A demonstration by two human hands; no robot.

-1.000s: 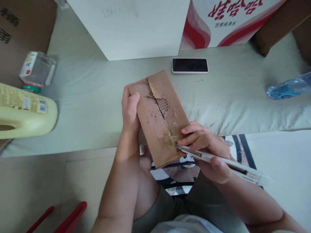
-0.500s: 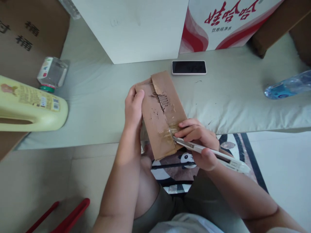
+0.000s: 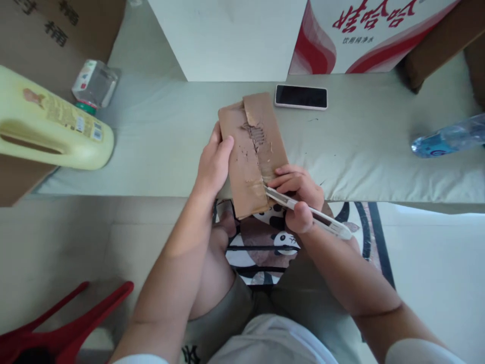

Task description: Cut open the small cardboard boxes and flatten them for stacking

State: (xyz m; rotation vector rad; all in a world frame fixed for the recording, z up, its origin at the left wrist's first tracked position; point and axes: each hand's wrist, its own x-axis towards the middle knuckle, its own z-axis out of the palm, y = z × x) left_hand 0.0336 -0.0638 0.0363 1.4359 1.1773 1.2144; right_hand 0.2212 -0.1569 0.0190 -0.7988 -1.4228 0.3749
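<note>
Head view: the left hand [image 3: 215, 164] grips the left side of a cardboard box [image 3: 244, 174], held at the edge of the bench [image 3: 162, 146]; the right hand [image 3: 301, 194] is closed around a white cutter [image 3: 331, 224], tip at the box's seam

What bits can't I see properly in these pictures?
Inside of the cardboard box: head view, hidden by its walls.
Most fingertips of the left hand: head view, behind the cardboard box.
Tip of the cutter: head view, too small to make out.
Left end of the yellow jug: head view, picture edge cuts it.
</note>
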